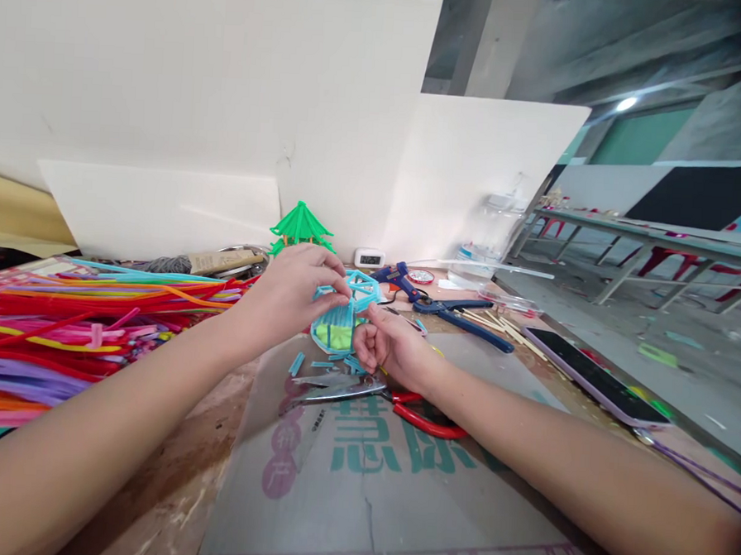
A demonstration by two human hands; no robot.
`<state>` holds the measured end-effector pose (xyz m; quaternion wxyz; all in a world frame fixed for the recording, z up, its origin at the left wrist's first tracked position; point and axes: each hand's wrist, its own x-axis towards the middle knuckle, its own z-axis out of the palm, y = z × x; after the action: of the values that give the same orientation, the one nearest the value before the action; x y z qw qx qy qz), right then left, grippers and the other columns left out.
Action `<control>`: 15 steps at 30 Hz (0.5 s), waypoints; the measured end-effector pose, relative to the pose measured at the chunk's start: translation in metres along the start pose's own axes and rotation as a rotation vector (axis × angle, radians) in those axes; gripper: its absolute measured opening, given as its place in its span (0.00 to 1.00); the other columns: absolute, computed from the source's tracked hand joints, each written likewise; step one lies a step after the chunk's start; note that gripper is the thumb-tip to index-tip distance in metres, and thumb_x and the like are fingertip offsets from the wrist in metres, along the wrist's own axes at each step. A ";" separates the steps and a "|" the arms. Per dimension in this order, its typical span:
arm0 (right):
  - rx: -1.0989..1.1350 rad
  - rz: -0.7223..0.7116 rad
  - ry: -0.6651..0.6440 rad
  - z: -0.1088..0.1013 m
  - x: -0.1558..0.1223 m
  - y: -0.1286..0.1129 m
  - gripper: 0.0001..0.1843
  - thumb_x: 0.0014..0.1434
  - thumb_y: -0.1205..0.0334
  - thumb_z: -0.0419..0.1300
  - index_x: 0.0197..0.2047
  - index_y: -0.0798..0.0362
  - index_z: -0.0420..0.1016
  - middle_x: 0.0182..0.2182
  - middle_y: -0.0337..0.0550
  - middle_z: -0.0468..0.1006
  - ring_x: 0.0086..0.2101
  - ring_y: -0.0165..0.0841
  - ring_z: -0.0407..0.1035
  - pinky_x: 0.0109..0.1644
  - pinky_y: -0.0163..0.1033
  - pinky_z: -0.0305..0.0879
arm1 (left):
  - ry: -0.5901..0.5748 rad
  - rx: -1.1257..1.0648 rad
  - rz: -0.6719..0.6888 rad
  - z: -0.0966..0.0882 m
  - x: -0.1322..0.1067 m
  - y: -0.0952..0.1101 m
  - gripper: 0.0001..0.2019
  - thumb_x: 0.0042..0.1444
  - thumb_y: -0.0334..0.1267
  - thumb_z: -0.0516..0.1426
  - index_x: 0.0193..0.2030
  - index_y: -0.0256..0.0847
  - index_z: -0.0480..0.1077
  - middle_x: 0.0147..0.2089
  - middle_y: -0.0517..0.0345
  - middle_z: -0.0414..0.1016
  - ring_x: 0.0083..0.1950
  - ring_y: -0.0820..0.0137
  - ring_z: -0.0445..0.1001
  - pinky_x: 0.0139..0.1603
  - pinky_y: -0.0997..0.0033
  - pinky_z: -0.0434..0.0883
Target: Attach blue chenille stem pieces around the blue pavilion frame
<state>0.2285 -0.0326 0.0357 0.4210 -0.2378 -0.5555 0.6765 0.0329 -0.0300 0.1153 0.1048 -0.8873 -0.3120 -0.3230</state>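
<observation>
A light blue pipe-cleaner frame (365,287) with a yellow-green panel (335,336) sits at the centre, partly covered by my fingers. My left hand (298,294) reaches over it from the left, with thumb and fingers pinched on a light blue pipe-cleaner part at its top. On the other side, my right hand (397,345) is closed, thumb against curled fingers, beside the frame; what those fingers hold is hidden. Red-handled scissors (422,417) lie just below the right hand, their blades pointing left. Short blue pipe-cleaner cuttings (296,364) are scattered near the blades.
Bundled colourful pipe cleaners (51,310) cover the left. Behind stand a green pagoda-like model (301,224) and a small white timer (370,258). To the right are a glue gun (398,279), blue-handled pliers (468,316), sticks (498,324), a phone (592,376) and a plastic bottle (481,242).
</observation>
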 end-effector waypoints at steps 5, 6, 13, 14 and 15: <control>-0.008 0.001 -0.006 -0.001 0.000 0.001 0.24 0.58 0.39 0.58 0.26 0.53 0.66 0.16 0.36 0.72 0.16 0.26 0.60 0.20 0.33 0.58 | 0.000 0.083 0.073 0.003 -0.003 0.004 0.05 0.59 0.38 0.60 0.35 0.44 0.78 0.46 0.54 0.76 0.53 0.61 0.70 0.56 0.56 0.63; -0.006 0.001 -0.004 -0.001 0.000 0.000 0.24 0.58 0.39 0.58 0.26 0.53 0.67 0.16 0.36 0.72 0.16 0.26 0.60 0.20 0.33 0.58 | -0.003 0.098 0.088 0.003 -0.003 0.005 0.05 0.59 0.38 0.60 0.35 0.44 0.78 0.47 0.54 0.76 0.53 0.61 0.70 0.57 0.55 0.62; -0.009 -0.008 -0.003 0.001 -0.001 0.000 0.23 0.58 0.40 0.58 0.28 0.53 0.67 0.17 0.35 0.71 0.16 0.26 0.60 0.20 0.32 0.57 | -0.019 0.248 0.094 0.011 -0.004 0.009 0.07 0.62 0.33 0.54 0.34 0.40 0.73 0.43 0.51 0.75 0.50 0.59 0.69 0.54 0.56 0.64; -0.012 -0.007 -0.001 0.001 -0.001 0.000 0.23 0.58 0.40 0.58 0.28 0.53 0.66 0.17 0.36 0.71 0.16 0.26 0.60 0.20 0.32 0.57 | -0.012 0.234 0.066 0.011 -0.003 0.009 0.07 0.63 0.33 0.53 0.35 0.40 0.71 0.43 0.51 0.75 0.50 0.59 0.69 0.53 0.56 0.64; -0.013 -0.005 0.002 0.001 -0.001 0.000 0.24 0.57 0.39 0.58 0.27 0.53 0.66 0.17 0.36 0.71 0.16 0.26 0.60 0.20 0.32 0.57 | 0.000 0.202 0.028 0.010 -0.003 0.009 0.07 0.63 0.33 0.52 0.36 0.39 0.70 0.42 0.50 0.75 0.49 0.59 0.69 0.53 0.57 0.64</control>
<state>0.2279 -0.0341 0.0362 0.4216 -0.2399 -0.5603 0.6714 0.0421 -0.0344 0.1062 0.1982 -0.8766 -0.3304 -0.2883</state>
